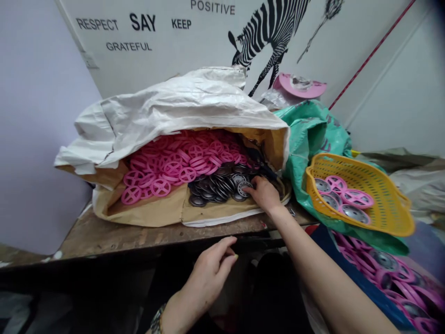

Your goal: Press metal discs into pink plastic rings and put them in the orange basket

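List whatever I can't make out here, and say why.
In the head view:
Right hand: whether it grips the grey disc or only touches it; the back of the hand hides some fingers.
Pink wheels: the upper ones cover those beneath.
White bag: its overhanging top hides the back of the inside.
Blue-sided container: cut off by the picture's edge.

Soft light on pale wall (201, 51), faint sheen on white sack (181, 104), deep shadow below the front edge of the table (139, 237), blur and stretching beyond its right end
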`<action>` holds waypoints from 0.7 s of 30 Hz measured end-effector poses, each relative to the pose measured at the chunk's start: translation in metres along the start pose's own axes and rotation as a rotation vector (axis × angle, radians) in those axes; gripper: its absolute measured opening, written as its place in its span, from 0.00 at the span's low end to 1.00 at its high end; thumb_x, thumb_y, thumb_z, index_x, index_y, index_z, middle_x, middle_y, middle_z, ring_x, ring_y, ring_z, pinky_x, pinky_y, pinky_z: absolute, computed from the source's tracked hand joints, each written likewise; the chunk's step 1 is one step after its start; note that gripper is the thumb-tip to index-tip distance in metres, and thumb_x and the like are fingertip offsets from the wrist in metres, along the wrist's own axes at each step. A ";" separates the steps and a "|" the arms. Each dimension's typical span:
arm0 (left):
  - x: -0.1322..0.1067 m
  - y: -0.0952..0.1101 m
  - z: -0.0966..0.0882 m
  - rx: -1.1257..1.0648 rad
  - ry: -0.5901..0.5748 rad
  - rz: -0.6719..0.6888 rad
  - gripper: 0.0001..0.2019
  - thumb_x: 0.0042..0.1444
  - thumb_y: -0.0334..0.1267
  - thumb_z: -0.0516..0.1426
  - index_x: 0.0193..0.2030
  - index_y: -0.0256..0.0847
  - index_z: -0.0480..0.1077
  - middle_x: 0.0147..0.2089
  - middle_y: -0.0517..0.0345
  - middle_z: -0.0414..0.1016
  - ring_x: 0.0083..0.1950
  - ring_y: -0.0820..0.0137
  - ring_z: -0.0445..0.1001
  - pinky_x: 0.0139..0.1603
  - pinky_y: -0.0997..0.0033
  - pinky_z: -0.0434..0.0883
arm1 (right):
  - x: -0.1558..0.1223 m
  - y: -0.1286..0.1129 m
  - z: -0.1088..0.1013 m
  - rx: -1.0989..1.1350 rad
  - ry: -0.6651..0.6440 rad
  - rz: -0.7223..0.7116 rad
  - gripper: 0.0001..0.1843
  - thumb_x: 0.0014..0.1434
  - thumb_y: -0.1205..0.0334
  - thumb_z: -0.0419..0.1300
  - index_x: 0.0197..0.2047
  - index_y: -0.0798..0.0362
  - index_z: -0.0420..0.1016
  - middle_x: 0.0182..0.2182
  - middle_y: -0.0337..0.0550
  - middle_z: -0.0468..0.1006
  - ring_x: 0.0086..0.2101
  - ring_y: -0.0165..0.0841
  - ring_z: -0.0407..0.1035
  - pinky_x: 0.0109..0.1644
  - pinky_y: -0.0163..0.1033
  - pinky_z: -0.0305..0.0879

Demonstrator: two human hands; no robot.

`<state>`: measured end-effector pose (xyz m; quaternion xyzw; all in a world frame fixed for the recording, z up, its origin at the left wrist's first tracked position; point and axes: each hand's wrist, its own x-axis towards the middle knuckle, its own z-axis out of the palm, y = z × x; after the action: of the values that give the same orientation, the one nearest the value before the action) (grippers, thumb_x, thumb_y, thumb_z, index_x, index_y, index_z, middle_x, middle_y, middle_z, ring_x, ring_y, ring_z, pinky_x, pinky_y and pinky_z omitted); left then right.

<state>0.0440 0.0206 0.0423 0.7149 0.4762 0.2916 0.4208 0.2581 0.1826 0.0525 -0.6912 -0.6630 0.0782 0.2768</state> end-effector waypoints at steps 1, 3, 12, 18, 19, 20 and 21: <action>0.003 0.000 -0.007 0.030 0.043 0.034 0.18 0.62 0.37 0.51 0.57 0.38 0.69 0.43 0.50 0.78 0.44 0.64 0.76 0.50 0.64 0.71 | 0.000 0.003 0.002 0.028 0.002 0.013 0.13 0.55 0.54 0.64 0.39 0.53 0.75 0.35 0.49 0.78 0.36 0.42 0.72 0.36 0.40 0.60; 0.012 0.000 -0.025 0.117 0.144 0.110 0.16 0.63 0.38 0.51 0.56 0.40 0.70 0.47 0.49 0.78 0.48 0.63 0.76 0.53 0.63 0.71 | 0.000 0.009 0.003 0.089 0.010 0.036 0.11 0.54 0.54 0.64 0.35 0.52 0.74 0.29 0.43 0.76 0.31 0.38 0.70 0.34 0.38 0.58; 0.112 0.013 -0.096 0.876 0.360 0.230 0.13 0.64 0.34 0.50 0.49 0.36 0.75 0.46 0.45 0.75 0.50 0.58 0.70 0.54 0.58 0.69 | -0.039 0.006 -0.017 0.427 0.137 0.016 0.16 0.55 0.46 0.60 0.35 0.51 0.72 0.25 0.38 0.74 0.28 0.34 0.68 0.34 0.37 0.61; 0.175 0.014 -0.104 0.962 0.383 0.176 0.13 0.62 0.33 0.51 0.42 0.32 0.77 0.53 0.37 0.70 0.59 0.50 0.63 0.57 0.52 0.66 | -0.077 -0.004 -0.023 0.859 0.097 0.144 0.21 0.46 0.45 0.68 0.37 0.52 0.75 0.22 0.37 0.74 0.26 0.34 0.67 0.34 0.39 0.63; 0.182 0.012 -0.104 0.964 0.376 0.168 0.13 0.62 0.32 0.52 0.41 0.32 0.78 0.54 0.36 0.69 0.60 0.49 0.62 0.57 0.51 0.66 | -0.084 -0.005 -0.023 0.906 0.071 0.168 0.21 0.46 0.46 0.69 0.36 0.52 0.75 0.22 0.36 0.74 0.25 0.33 0.66 0.33 0.39 0.62; 0.189 0.009 -0.104 0.962 0.368 0.158 0.12 0.61 0.32 0.52 0.40 0.32 0.78 0.54 0.36 0.69 0.60 0.48 0.62 0.57 0.50 0.66 | -0.091 -0.006 -0.023 0.951 0.048 0.190 0.20 0.46 0.46 0.69 0.35 0.52 0.74 0.22 0.36 0.73 0.24 0.32 0.65 0.32 0.38 0.61; 0.194 0.007 -0.103 0.957 0.360 0.149 0.12 0.61 0.32 0.53 0.40 0.32 0.78 0.54 0.36 0.70 0.61 0.48 0.61 0.57 0.50 0.65 | -0.098 -0.006 -0.023 0.992 0.030 0.209 0.20 0.46 0.46 0.70 0.34 0.52 0.74 0.22 0.35 0.73 0.23 0.32 0.64 0.31 0.38 0.61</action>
<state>0.0361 0.2325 0.1007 0.7979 0.5689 0.1885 -0.0639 0.2530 0.0822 0.0494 -0.5404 -0.4693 0.4009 0.5719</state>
